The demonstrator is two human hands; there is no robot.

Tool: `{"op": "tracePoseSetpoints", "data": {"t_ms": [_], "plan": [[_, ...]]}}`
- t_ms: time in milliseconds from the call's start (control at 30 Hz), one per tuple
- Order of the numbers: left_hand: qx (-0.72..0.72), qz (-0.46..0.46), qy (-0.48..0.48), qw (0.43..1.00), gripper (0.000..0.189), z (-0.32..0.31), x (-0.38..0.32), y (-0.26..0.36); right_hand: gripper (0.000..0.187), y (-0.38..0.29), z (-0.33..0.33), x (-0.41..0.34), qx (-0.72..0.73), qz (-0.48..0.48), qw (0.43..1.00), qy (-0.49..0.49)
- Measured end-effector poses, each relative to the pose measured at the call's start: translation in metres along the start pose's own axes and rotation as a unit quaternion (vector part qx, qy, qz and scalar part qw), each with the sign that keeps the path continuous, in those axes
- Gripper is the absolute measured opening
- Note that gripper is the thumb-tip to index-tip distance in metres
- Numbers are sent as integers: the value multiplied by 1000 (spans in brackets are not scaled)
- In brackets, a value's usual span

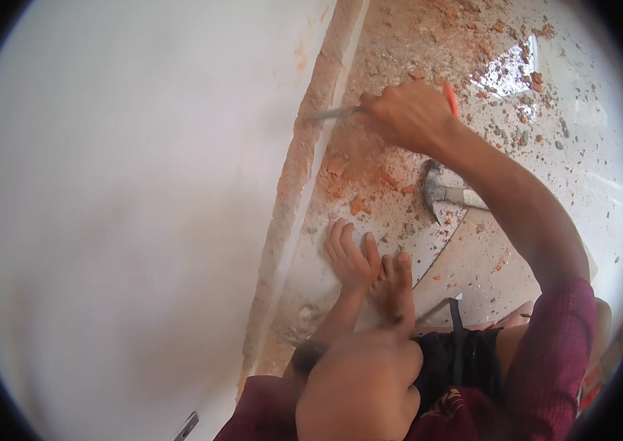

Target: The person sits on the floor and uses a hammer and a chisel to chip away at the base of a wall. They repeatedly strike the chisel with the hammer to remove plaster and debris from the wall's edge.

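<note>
My right hand is closed around a chisel-like tool with a dark metal shaft. An orange part of it sticks out behind the fist. The shaft's tip meets the rough channel along the foot of the white wall; the exact contact is blurred. Beside my bare foot, my left hand is low by the floor, fingers extended and holding nothing. A claw hammer lies below my right forearm, which hides most of its handle.
Reddish rubble and dust cover the floor along the wall. Glossy floor tiles to the right carry scattered crumbs. A flat brown board or sheet lies near my foot. At the lower left, a small metallic object shows against the wall.
</note>
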State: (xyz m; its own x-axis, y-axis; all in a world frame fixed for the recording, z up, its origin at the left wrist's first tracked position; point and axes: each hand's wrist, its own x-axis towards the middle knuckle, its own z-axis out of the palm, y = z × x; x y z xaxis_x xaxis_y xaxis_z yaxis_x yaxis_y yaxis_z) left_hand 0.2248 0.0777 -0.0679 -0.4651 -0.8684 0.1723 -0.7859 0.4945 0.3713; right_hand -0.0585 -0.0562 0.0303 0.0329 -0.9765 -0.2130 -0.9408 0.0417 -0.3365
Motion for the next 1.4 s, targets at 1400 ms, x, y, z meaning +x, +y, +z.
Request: {"op": "tracePoseSetpoints", "data": {"t_ms": [1400], "plan": [[16,8,-10,1000,39,12,-7,-3,42,-15,23,1,3,-29,997,-71]]}}
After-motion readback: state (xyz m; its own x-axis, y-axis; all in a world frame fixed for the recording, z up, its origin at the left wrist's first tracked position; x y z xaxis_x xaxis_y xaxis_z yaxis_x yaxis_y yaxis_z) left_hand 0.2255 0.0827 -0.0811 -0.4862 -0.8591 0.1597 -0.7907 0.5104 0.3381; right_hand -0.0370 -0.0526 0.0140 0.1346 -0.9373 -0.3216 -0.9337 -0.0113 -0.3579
